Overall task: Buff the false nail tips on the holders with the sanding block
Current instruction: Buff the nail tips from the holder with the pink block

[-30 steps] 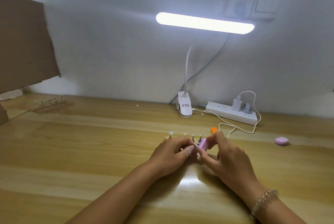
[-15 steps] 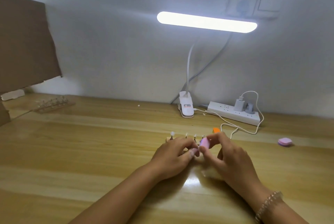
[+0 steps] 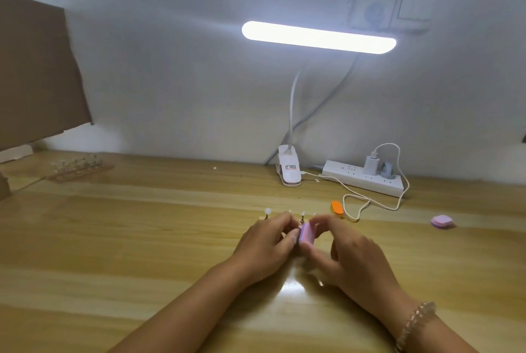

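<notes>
A small pink and purple sanding block [image 3: 306, 234] is pinched between the fingers of my right hand [image 3: 350, 256] at the middle of the wooden desk. My left hand [image 3: 264, 247] is closed around a nail holder just left of the block; the tip it holds is hidden by my fingers. Behind my hands stands a short row of holders with pale false nail tips [image 3: 267, 211], their base mostly covered. The block's face is pressed against the spot where my left fingertips meet.
A second rack of nail holders [image 3: 78, 167] lies at the far left. An orange block [image 3: 337, 207] and a charging cable [image 3: 370, 201] lie behind my right hand, a purple block [image 3: 441, 221] to the right. A clip lamp [image 3: 289, 170] and power strip [image 3: 364, 179] stand by the wall.
My right hand has slid the sanding block a little down and towards me against the held tip. My left hand stays in place.
</notes>
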